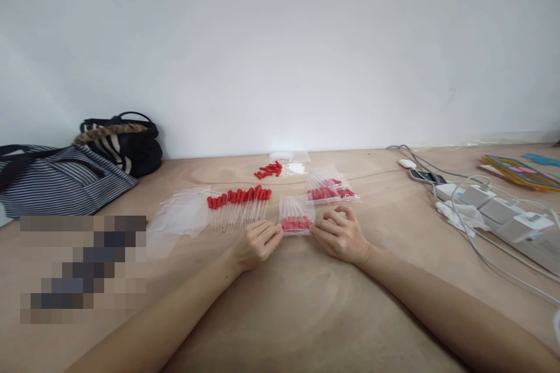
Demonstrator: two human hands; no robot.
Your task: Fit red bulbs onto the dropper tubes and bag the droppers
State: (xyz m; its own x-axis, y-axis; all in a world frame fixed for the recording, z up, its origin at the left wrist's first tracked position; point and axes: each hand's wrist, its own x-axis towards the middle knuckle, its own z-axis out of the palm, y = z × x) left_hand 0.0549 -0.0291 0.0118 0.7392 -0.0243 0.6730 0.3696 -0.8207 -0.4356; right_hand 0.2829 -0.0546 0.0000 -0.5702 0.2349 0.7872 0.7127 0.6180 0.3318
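A clear zip bag [297,210] of glass droppers with red rubber bulbs lies between my hands, bulbs toward me. My left hand [261,242] pinches its near left corner. At the near right corner, my right hand [341,236] has its thumb and fingers closed on the bag's edge. Loose droppers [240,204] with red bulbs lie in a row beyond my left hand. Filled bags [331,186] of droppers are stacked just beyond my right hand. Flat clear bags [184,213] lie left of the loose droppers.
Loose red bulbs [269,169] and glass tubes [294,168] lie near the wall. At right are a power strip [536,245] with white chargers, cables and a small black device [426,177]. A striped bag [65,180] and a black bag [140,148] sit at left, behind a blurred patch.
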